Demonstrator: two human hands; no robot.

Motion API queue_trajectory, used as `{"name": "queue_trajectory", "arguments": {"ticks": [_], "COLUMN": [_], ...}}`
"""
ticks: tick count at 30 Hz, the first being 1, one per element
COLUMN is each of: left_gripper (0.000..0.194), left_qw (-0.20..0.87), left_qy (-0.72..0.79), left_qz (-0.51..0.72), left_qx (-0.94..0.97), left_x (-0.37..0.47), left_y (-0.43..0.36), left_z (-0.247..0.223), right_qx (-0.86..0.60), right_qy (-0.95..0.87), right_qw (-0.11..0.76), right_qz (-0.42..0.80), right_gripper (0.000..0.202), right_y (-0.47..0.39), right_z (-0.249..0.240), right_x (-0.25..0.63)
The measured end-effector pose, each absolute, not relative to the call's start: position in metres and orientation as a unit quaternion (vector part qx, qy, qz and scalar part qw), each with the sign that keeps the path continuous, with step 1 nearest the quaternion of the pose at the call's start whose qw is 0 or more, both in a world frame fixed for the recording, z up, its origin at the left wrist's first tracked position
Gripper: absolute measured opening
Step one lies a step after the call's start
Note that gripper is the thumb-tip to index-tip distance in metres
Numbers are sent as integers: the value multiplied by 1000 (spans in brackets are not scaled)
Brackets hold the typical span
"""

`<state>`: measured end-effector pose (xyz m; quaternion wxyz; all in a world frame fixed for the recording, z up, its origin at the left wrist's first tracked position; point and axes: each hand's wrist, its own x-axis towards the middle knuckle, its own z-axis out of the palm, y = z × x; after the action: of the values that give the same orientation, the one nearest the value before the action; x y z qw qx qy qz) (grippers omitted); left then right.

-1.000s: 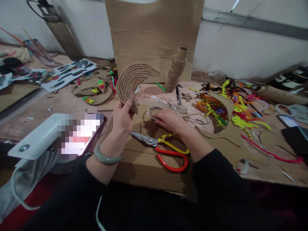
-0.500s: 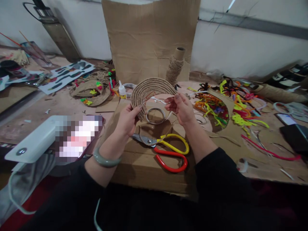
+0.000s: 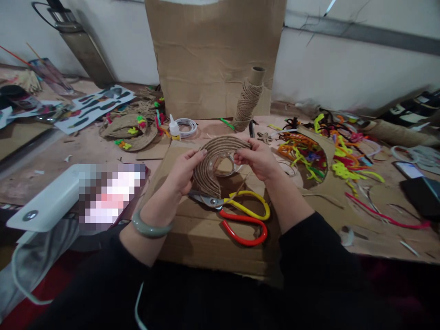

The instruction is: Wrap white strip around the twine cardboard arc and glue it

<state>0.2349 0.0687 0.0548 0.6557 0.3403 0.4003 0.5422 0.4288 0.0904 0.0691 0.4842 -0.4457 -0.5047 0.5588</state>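
Observation:
Between my hands is a crescent-shaped piece covered in rows of brown twine (image 3: pixel 208 167). My left hand (image 3: pixel 184 169) pinches its left outer edge between thumb and fingers. With closed fingertips, my right hand (image 3: pixel 257 158) grips its upper right end. Below the piece lie scissors (image 3: pixel 245 215) with one yellow and one red handle, blades pointing left. Behind the piece a roll of tape (image 3: pixel 228 167) is partly hidden on the cardboard (image 3: pixel 192 233). A spool of twine (image 3: pixel 248 101) stands farther back, near a small white glue bottle (image 3: pixel 174 127).
At left are a white power bank (image 3: pixel 51 197) and a blurred phone (image 3: pixel 115 197). A twine-wrapped piece with colourful bits (image 3: pixel 130 133) lies behind them. Bright pipe cleaners (image 3: pixel 340 160) spread over the right side. An upright cardboard sheet (image 3: pixel 213 55) stands at the back.
The twine-covered crescent has come down and turned, its lower end now over the scissors blades. My left hand has shifted its hold along the outer edge; my right hand stays at the right end.

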Motion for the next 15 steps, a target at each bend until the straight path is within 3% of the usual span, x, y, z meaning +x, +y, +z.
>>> {"name": "queue_trajectory", "arguments": {"ticks": [3,15], "left_gripper": [28,32], "left_qw": [672,683], "left_qy": [418,395], "left_qz": [495,505], "left_qx": [359,350], "left_x": [234,243], "left_y": [67,60], "left_z": [58,60], "right_qx": [-424,-455], "right_qy": [-523,-541], "right_qw": [472,506], "right_qz": [569,494], "right_gripper": [35,52], "right_y": [85,83], "right_z": [71,63], "right_x": [423,401]}}
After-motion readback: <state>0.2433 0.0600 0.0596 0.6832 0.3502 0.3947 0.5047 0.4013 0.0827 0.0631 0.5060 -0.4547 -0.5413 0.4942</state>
